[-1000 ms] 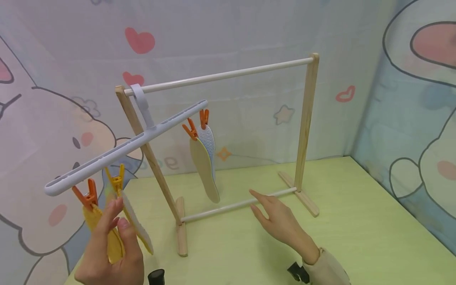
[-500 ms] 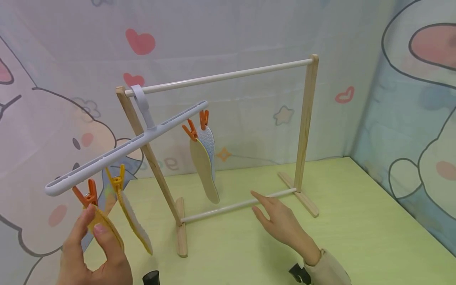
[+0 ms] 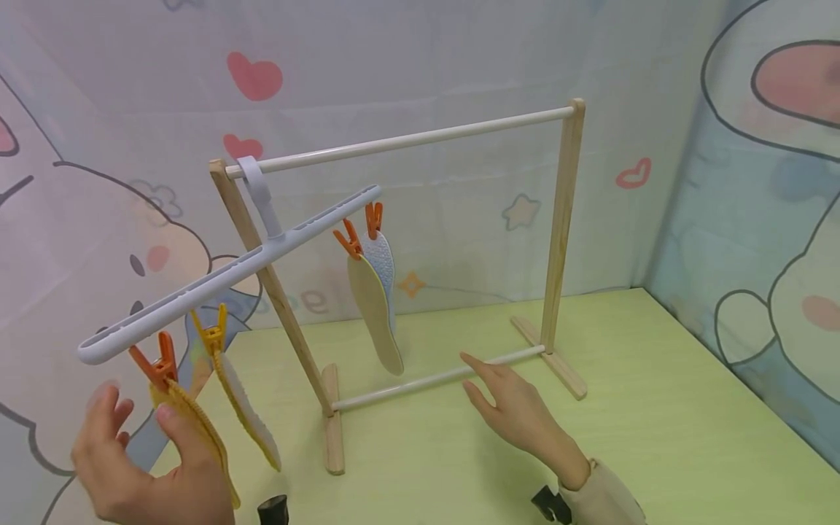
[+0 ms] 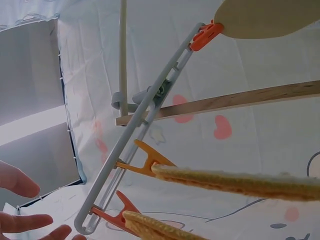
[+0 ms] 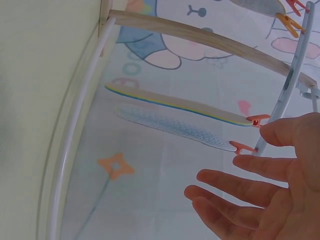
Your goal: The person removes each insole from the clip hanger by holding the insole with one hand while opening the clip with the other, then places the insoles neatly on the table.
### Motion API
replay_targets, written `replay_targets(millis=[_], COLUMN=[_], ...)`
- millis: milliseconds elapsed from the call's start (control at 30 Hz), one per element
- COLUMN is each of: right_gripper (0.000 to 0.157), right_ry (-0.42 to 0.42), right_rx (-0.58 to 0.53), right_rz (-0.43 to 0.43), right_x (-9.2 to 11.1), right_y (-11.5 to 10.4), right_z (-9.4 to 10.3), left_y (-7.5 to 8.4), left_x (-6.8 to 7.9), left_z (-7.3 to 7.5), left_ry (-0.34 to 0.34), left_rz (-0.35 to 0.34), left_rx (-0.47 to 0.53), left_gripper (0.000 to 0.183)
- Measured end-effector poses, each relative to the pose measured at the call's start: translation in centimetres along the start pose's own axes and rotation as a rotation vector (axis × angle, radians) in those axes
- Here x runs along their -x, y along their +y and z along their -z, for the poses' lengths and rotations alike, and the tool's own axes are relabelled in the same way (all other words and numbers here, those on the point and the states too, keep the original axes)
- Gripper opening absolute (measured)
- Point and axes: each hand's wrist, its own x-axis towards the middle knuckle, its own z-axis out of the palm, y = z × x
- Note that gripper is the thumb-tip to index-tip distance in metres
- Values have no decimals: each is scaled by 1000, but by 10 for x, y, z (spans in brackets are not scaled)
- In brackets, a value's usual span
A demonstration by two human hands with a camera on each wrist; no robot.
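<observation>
A light grey hanger (image 3: 226,281) hooks over the left end of the rack's top rail. From its near end hang two yellow fuzzy-edged insoles: the front insole (image 3: 197,419) in an orange clip (image 3: 160,368), the one behind (image 3: 246,412) in a yellow clip (image 3: 212,338). My left hand (image 3: 141,463) is beside the front insole, thumb and fingers apart, holding nothing; the thumb overlaps it in the head view. At the hanger's far end, orange clips hold a beige insole (image 3: 370,310) and a bluish textured insole (image 3: 380,262). Nothing is in my right hand (image 3: 518,405), fingers extended, near the lower bar.
The wooden rack has a top rail (image 3: 420,137), a lower bar (image 3: 436,378), a left post (image 3: 289,313) and a right post (image 3: 561,233) on flat feet. It stands on a pale green table (image 3: 426,467) before a cartoon-printed cloth (image 3: 446,73).
My left hand has moved left and its fingers have come away from the front yellow insole, which they were touching or pinching half a second ago. The right hand stays nearly still.
</observation>
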Motion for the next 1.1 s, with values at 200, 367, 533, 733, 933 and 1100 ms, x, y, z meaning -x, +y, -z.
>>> replay_targets(millis=[200, 367, 533, 733, 933, 1100], right_gripper=[41, 42, 42, 42, 42, 43], right_ry=[-4, -15, -25, -29, -35, -41], right_rx=[1, 4, 2, 2, -4, -6], right_rz=[5, 10, 13, 24, 34, 44], right_x=[0, -1, -1, -1, -2, -1], right_y=[-1, -3, -5, -7, -10, -13], right_z=[0, -1, -3, -5, -6, -9], left_y=[-15, -25, -32, -37, -36, -43], left_x=[-6, -8, -10, -14, -22, -32], left_z=[-11, -14, -14, -15, -9, -8], left_ry=[6, -65, -159, -261, -335, -377], left_rz=[23, 14, 7, -9, 37, 89], left_rx=[22, 4, 15, 46, 22, 28], left_gripper=[36, 38, 43, 47, 46, 46])
